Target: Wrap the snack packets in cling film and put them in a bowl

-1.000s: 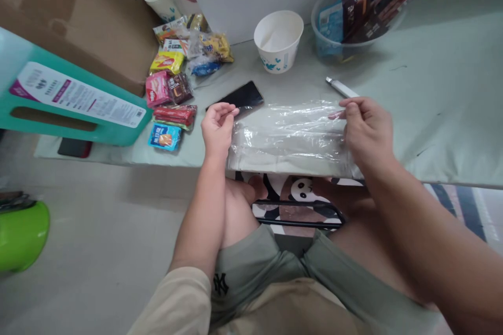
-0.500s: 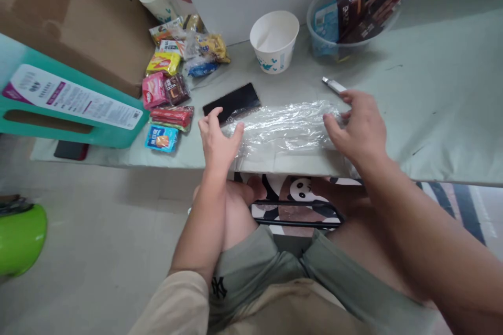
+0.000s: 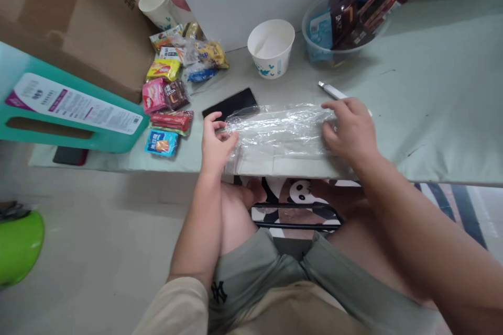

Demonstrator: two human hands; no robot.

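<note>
A sheet of crinkled clear plastic film (image 3: 281, 128) stretches between my hands near the table's front edge. My left hand (image 3: 215, 144) has its fingers curled round the left end of the film. At the other end, my right hand (image 3: 351, 130) grips the film with thumb and bent fingers; its fingertips are partly hidden. A black phone (image 3: 232, 103) lies just behind my left hand, touching or partly under the film. Behind my right hand rests a white box cutter (image 3: 333, 90), its far end hidden by the hand.
A paper bowl (image 3: 271, 49) and a clear tub (image 3: 314, 52) of packaged snacks stand at the back. Wrapped snacks (image 3: 163, 69) are piled left, beside a teal jug (image 3: 118, 141) and a cardboard box (image 3: 84, 57). A paper cup (image 3: 157, 8) stands behind them.
My fingers have closed in on both ends of the film, which looks flatter and straighter now. My right hand has moved slightly left and down. The view has shifted a little.
</note>
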